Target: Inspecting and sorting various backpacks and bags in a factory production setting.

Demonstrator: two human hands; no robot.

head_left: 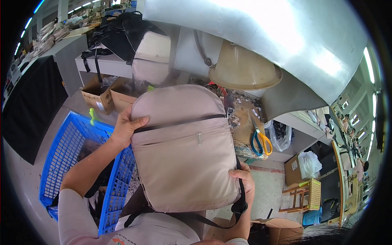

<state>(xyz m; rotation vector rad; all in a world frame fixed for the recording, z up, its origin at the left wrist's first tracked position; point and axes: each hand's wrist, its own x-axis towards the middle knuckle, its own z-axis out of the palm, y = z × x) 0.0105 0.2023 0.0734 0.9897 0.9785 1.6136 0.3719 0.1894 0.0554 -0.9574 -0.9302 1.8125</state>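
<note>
A beige backpack (183,167) is held up in front of me, its front panel facing me. A dark slit runs across its upper part, and below that is a zipped pocket with a small pull (199,139). My left hand (125,125) grips its upper left edge, thumb on the front. On the lower right edge my right hand (244,179) is closed, thumb on the front and the other fingers mostly hidden behind. Beside the right hand hangs a black strap (241,196) with a buckle. Scissors (260,142) with blue and orange handles lie beyond, on the littered bench.
A blue plastic basket (77,126) with dark items stands at my left. Cardboard boxes (98,98) sit beyond it. A beige hood (245,67) and a large metal cover (261,32) overhang the bench. Another beige bag (152,57) stands at the back, and a wooden stool (313,194) at right.
</note>
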